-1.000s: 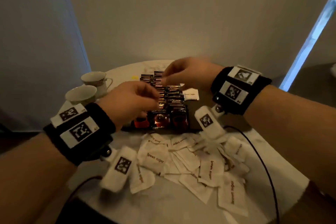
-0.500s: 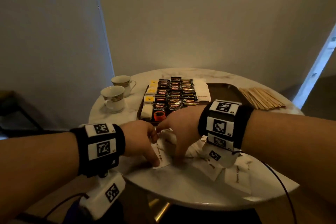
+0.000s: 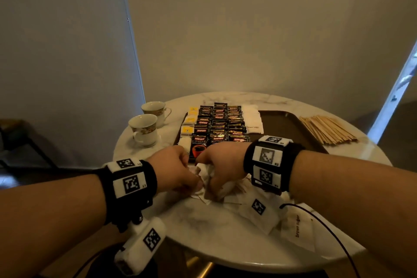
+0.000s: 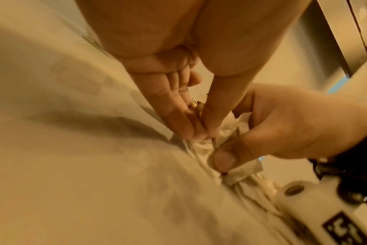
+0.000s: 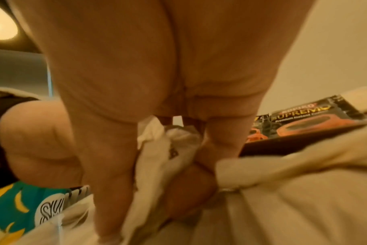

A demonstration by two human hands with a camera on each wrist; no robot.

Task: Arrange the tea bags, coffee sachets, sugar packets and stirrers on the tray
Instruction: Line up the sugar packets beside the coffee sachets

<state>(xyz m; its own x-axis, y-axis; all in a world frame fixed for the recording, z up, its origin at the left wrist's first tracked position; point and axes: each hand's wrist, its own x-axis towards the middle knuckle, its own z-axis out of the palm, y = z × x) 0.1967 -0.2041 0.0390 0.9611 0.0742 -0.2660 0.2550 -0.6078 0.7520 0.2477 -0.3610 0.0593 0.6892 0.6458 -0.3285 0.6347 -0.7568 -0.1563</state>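
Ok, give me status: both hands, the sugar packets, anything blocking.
Left hand and right hand both pinching a bunch of sugar packets on the table. More packets loose by the right wrist. Tray half free; stirrers off it. Nothing blocking.

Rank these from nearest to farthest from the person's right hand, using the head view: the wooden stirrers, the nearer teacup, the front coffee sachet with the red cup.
Measured from the right hand:
1. Front coffee sachet, just beyond the knuckles, at the tray's near edge.
2. Nearer teacup, off to the left, beside the tray.
3. Wooden stirrers, far right, near the table's edge.
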